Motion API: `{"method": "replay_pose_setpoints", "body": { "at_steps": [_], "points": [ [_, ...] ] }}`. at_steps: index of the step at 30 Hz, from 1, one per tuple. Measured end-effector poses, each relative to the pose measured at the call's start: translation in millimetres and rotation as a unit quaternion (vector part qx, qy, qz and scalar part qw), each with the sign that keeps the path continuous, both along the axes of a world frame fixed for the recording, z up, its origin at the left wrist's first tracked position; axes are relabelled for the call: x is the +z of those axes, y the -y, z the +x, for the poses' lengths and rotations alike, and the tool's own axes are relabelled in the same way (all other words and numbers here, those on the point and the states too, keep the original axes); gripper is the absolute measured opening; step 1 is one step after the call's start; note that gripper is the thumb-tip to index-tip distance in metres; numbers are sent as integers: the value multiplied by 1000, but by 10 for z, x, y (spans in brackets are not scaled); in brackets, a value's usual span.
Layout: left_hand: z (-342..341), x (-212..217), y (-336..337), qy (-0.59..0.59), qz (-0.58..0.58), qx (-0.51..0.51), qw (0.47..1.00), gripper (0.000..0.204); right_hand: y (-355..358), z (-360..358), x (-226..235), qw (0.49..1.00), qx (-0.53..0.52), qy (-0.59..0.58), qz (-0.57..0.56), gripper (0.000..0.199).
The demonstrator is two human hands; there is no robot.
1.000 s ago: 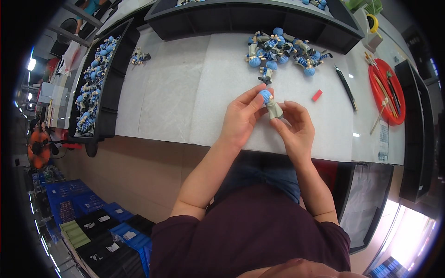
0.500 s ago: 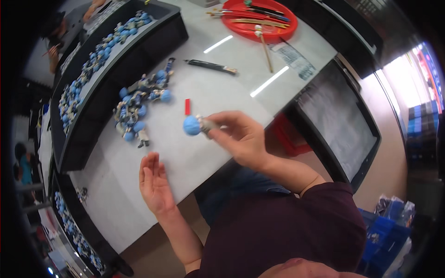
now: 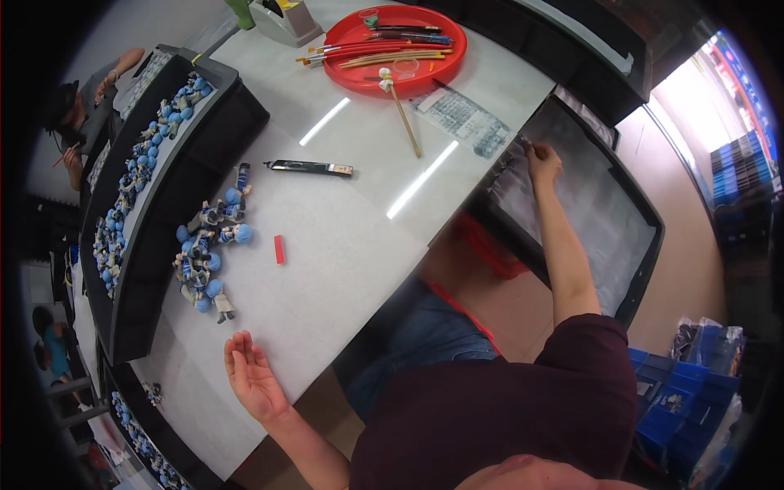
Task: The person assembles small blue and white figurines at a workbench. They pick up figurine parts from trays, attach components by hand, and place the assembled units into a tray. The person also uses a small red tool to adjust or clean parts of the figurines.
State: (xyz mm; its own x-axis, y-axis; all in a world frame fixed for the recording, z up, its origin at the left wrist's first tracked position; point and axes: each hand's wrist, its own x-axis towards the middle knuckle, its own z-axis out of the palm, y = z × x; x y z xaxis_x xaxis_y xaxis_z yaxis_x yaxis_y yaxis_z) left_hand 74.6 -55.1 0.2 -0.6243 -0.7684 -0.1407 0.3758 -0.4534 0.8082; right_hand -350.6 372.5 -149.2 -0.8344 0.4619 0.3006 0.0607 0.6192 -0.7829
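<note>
The right hand [image 3: 542, 158] is reaching to the far corner of the black lined tray [image 3: 633, 204], fingers pinched on something too small to identify, and would do well lowering gently, while the left hand [image 3: 251, 377] is resting open-palmed at the white worktop's [image 3: 343, 253] near edge.

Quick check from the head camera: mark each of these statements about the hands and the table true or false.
1. The left hand lies open on the white table. True.
2. The right hand holds the red block. False: the block lies on the table; the hand reaches into the black tray.
3. Brushes lie in the red dish. True.
4. The figurines are stacked in the red dish. False: they lie clustered on the table.
</note>
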Motion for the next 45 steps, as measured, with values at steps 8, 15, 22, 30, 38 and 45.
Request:
{"method": "replay_pose_setpoints", "body": {
  "at_steps": [8,15,22,30,38,45],
  "points": [
    [-39,-12,-4,2,-3,4,1000,22,129,-329,-301,989,35,73,123,26],
    [35,50,-60,38,-15,43,998,21,251,-397,-457,982,102,61,148,28],
    [-97,112,-90,8,0,8,1000,19,-626,-958,-910,979,92,-21,180,36],
    [-58,133,-131,23,5,6,1000,19,1886,1146,1793,861,320,-259,-297,25],
    [-41,143,-99,17,4,-10,1000,20,3748,1957,2099,716,665,-74,199,25],
    [-16,147,-96,3,16,-35,999,22,3687,2151,2127,710,698,-45,85,24]
  ]
}}
